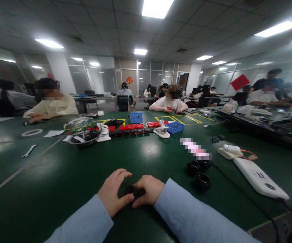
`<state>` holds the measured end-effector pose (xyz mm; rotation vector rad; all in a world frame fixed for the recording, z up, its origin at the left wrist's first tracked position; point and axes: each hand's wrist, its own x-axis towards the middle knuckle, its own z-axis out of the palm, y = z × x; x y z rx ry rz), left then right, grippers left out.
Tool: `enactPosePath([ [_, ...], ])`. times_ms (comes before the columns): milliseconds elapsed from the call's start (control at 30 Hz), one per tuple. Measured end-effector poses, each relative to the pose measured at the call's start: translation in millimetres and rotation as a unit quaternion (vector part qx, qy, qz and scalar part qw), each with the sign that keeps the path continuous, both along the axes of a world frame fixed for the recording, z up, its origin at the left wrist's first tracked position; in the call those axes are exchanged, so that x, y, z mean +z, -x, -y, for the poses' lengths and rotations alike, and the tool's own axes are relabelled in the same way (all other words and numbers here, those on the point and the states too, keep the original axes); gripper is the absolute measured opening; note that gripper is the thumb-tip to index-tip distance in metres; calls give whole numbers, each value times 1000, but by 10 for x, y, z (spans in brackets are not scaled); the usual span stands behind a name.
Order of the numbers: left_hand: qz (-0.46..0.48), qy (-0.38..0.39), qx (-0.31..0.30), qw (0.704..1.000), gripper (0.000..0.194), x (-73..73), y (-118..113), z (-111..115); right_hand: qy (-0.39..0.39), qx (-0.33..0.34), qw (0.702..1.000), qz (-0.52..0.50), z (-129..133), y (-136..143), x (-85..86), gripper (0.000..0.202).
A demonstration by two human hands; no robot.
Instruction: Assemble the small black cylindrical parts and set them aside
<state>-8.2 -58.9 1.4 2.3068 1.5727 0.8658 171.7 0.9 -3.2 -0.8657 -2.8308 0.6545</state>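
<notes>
Between my hands, low over the green table (pixel 85 175), is a small black ring-shaped part (pixel 130 190), partly covered by fingers. My left hand (pixel 113 192) curves around its left side, thumb at its near edge and the other fingers arched apart from the thumb. From the right, my right hand (pixel 149 189) has thumb and forefinger closed around the dark part; its far fingers are hidden. To the right stand three black ribbed round parts: one at the left (pixel 193 167), one behind (pixel 204 164) and one nearer me (pixel 202 181).
A white power bank (pixel 260 179) with black cables lies at right. Farther back are a metal bowl of cables (pixel 81 143), a white clamp (pixel 102 133), red strips (pixel 133 127) and a blue bin (pixel 175 127). A wrench (pixel 29 151) lies left. Several people sit beyond.
</notes>
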Motion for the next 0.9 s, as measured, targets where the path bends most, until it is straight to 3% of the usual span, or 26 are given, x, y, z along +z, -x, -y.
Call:
enactPosePath([
  [233,89,93,-181,975,26,156,97,21,28,47,998,27,-28,-53,49,35],
  [467,54,114,-219,967,36,154,71,38,26,42,998,39,-28,-47,39,37],
  [600,26,115,-196,973,39,168,37,57,38,27,998,49,-14,-43,50,39],
  [900,-39,98,-46,993,29,176,-116,149,37,-16,999,31,49,-21,61,41],
])
